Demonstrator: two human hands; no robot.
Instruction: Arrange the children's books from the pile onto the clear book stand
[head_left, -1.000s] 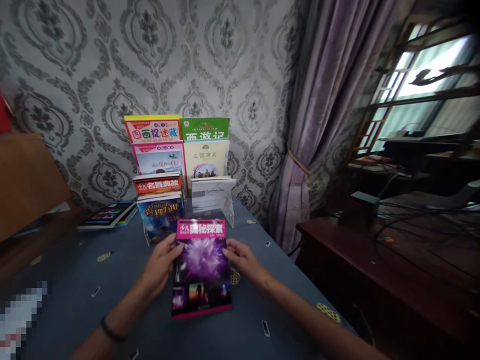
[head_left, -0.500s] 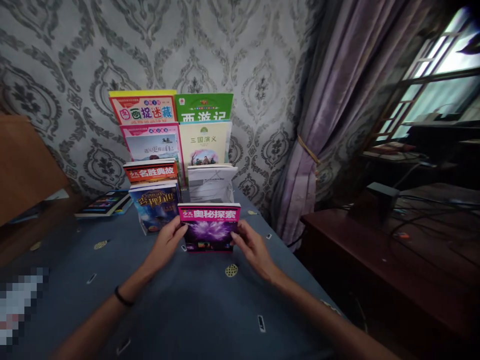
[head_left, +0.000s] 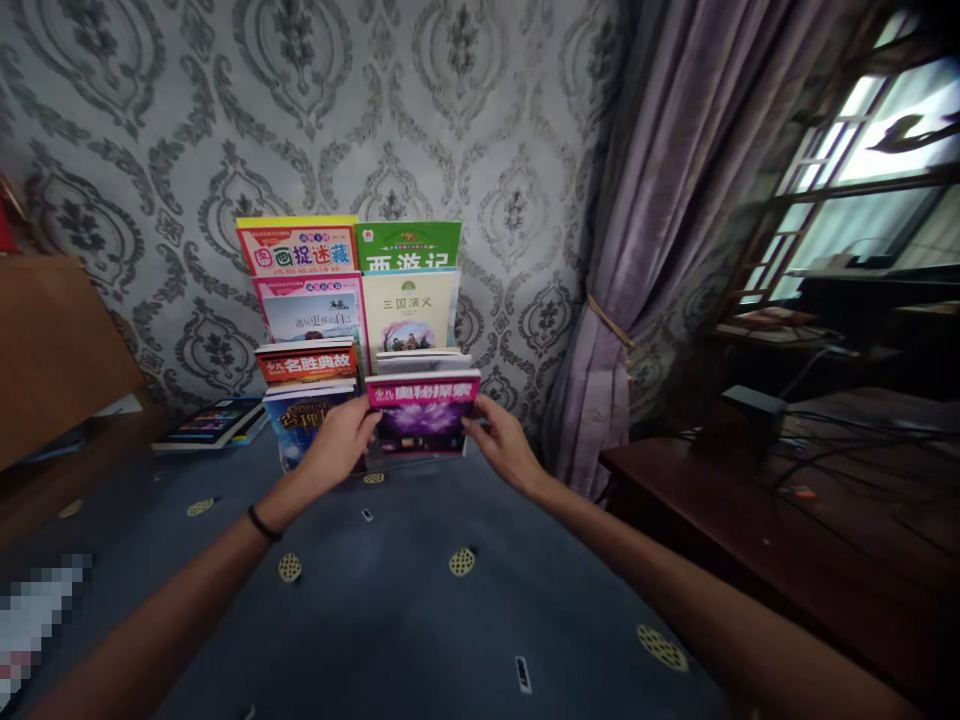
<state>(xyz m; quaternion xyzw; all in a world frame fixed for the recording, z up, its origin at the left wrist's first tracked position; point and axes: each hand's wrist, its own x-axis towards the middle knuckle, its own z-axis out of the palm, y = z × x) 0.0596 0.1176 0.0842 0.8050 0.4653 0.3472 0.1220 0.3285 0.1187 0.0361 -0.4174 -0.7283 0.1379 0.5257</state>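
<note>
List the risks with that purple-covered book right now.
Held only at its sides, the purple-covered book could tilt or slip if the right hand loosened. The left hand overlaps the blue-covered book in view, so it might nudge that one.

Single head-worn view, forward and down across blue cloth [head_left: 375, 610]

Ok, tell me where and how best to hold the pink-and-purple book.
Take the book by both side edges, likely best from left and right: it is roughly upright, flat cover toward the camera, and the left hand and right hand grip those edges.
</note>
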